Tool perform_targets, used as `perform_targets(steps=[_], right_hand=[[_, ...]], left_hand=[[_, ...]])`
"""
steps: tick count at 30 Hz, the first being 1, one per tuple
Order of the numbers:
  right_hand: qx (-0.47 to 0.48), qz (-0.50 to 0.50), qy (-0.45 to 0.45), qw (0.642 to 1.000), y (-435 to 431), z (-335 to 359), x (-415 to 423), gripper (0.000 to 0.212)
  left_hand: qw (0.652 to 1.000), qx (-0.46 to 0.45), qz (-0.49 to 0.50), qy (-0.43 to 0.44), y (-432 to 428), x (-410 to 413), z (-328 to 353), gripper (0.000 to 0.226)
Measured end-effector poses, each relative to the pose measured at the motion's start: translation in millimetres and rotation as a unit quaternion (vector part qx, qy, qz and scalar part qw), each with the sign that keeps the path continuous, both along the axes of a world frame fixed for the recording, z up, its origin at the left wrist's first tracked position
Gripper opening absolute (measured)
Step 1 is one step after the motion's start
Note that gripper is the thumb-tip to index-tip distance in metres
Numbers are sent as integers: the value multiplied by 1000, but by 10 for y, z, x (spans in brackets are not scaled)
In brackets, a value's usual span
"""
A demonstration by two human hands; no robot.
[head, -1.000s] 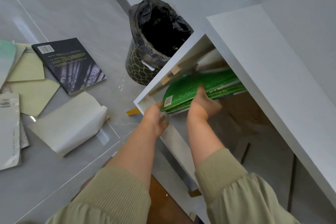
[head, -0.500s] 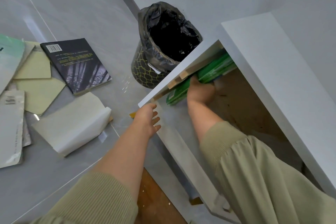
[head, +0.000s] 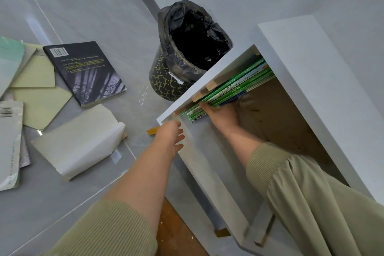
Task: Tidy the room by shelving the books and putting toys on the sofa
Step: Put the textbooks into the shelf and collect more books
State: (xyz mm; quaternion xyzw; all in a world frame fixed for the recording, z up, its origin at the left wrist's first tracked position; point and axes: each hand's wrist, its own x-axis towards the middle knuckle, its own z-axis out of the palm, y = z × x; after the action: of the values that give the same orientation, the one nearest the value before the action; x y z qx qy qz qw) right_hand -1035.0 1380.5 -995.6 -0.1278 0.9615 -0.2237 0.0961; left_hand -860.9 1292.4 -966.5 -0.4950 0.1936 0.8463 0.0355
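Green books (head: 234, 87) in shelf (head: 311, 89), against side wall; R hand (head: 223, 117) grips them; L hand (head: 169, 135) loose, empty.

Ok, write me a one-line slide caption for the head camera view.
Right hand holds green books against the white shelf's side wall; left hand open near its front corner.

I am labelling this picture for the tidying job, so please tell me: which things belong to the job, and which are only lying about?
Job:
green books
right hand, on the green books
left hand, by the shelf edge
shelf
black book, white book and pale books, on the floor

Lying about:
bin
yellow wedge
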Motion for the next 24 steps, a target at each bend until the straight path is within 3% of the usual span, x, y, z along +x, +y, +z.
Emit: perform_targets(steps=[7, 12, 16, 18, 21, 24], right_hand=[[31, -29, 31, 999, -109, 157, 40, 81], [75, 1, 34, 997, -94, 162, 11, 93], [144, 17, 33, 989, -129, 232, -54, 84], [135, 19, 19, 990, -131, 179, -79, 93], [83, 38, -16, 996, 3, -143, -305, 139], [103, 37, -42, 993, 149, -438, -512, 150]], left_hand=[[1000, -1, 11, -20, -30, 42, -5, 36], [1000, 0, 18, -23, -6, 28, 47, 36], [1000, -4, 1, -16, 35, 39, 56, 34], [1000, -9, -7, -13, 15, 56, 45, 35], [1000, -11, -7, -6, -23, 73, 54, 36], [1000, -14, 5, -11, -17, 84, 56, 35]])
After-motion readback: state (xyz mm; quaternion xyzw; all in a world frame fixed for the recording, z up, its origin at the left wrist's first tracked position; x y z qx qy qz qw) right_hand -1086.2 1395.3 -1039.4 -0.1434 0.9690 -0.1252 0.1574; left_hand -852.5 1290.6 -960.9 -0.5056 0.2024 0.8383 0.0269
